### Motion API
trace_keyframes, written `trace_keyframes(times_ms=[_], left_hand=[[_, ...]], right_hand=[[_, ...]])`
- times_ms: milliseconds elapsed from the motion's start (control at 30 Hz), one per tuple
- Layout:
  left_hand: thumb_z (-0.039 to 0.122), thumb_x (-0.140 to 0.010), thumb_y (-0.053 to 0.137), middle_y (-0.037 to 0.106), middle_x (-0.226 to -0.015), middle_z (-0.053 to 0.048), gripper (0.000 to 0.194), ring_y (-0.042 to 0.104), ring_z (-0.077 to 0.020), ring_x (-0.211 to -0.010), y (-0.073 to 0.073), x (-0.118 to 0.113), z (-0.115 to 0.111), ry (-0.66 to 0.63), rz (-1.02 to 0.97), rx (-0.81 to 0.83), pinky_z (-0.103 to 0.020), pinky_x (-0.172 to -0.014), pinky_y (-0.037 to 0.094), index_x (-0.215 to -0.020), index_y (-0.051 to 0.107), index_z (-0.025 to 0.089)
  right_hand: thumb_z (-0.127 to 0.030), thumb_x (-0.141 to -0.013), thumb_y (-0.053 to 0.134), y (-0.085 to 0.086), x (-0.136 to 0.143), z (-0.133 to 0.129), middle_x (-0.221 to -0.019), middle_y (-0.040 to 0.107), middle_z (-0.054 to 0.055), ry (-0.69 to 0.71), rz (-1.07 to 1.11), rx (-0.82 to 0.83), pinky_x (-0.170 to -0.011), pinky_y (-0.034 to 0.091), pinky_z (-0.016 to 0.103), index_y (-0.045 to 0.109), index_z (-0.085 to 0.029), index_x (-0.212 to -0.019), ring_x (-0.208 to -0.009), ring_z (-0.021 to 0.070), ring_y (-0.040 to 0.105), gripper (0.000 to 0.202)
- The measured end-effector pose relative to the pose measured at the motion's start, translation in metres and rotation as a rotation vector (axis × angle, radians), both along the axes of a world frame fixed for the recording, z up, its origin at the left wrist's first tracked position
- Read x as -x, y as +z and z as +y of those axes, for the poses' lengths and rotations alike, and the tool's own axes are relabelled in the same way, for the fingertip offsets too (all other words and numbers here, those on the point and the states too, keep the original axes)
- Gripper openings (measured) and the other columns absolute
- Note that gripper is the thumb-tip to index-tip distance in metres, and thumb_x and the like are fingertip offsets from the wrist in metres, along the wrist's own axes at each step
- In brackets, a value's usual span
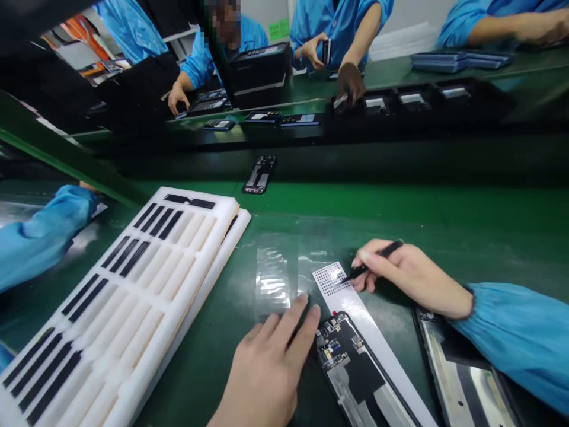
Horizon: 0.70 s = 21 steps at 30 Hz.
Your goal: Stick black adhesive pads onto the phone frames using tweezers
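Black inside, the opened phone (358, 359) lies on the worktop (208, 338); left of it the left hand (271, 362) rests, grip slack and empty; beyond it the right hand (409, 273), grip closed, pinches tweezers (357, 271) at the white strip's (357, 309) dotted end.

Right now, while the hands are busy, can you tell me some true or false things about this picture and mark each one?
1. The right hand holds a black tool. True.
2. The left hand grips the tool too. False: it lies palm down, fingers near an open phone.
3. The tool's tip is at the dots on a white strip. True.
4. The foam tray is bright red. False: it is white.
5. The right sleeve is blue. True.
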<state>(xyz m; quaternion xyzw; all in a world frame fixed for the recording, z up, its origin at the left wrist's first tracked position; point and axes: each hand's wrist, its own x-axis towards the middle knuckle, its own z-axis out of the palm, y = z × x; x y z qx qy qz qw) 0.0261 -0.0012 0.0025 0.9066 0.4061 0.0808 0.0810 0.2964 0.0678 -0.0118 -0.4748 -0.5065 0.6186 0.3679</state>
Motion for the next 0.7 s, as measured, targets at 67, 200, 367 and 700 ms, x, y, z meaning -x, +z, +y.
trace_keyframes(times_ms=[67, 200, 367, 700], left_hand=[[-0.001, -0.076, 0.040, 0.047, -0.153, -0.010, 0.069, 0.069, -0.0265, -0.087, -0.003, -0.008, 0.006, -0.053, 0.214, -0.069, -0.041, -0.068, 0.063, -0.141, 0.053, 0.018], [-0.003, -0.073, 0.040, 0.038, -0.157, -0.006, 0.076, 0.067, -0.0229, -0.084, -0.005, -0.017, 0.012, -0.092, 0.331, -0.043, -0.037, -0.065, 0.062, -0.144, 0.050, 0.020], [-0.002, -0.073, 0.041, 0.035, -0.159, -0.004, 0.078, 0.064, -0.0224, -0.084, -0.005, -0.017, 0.014, -0.108, 0.356, -0.007, -0.035, -0.063, 0.061, -0.147, 0.047, 0.022], [-0.001, -0.076, 0.040, 0.036, -0.158, -0.003, 0.077, 0.063, -0.0216, -0.081, -0.008, -0.016, 0.014, -0.104, 0.340, -0.005, -0.035, -0.061, 0.058, -0.148, 0.045, 0.023]], right_hand=[[-0.050, -0.091, 0.063, -0.001, -0.001, -0.003, -0.079, 0.075, 0.007, 0.082, -0.105, -0.118, -0.065, 0.059, 0.028, 0.071, -0.017, -0.086, -0.070, 0.0176, 0.072, 0.034], [-0.039, -0.095, 0.058, -0.008, -0.006, -0.005, -0.090, 0.077, 0.004, 0.171, -0.249, -0.298, -0.073, 0.058, 0.028, 0.076, -0.022, -0.093, -0.081, 0.0178, 0.072, 0.025], [-0.033, -0.095, 0.059, -0.013, -0.008, -0.005, -0.096, 0.077, 0.001, 0.240, -0.253, -0.345, -0.076, 0.057, 0.028, 0.076, -0.026, -0.105, -0.084, 0.0172, 0.072, 0.020], [-0.027, -0.098, 0.058, -0.012, -0.008, -0.006, -0.100, 0.076, 0.001, 0.309, -0.273, -0.393, -0.077, 0.056, 0.027, 0.073, -0.026, -0.109, -0.089, 0.0171, 0.072, 0.019]])
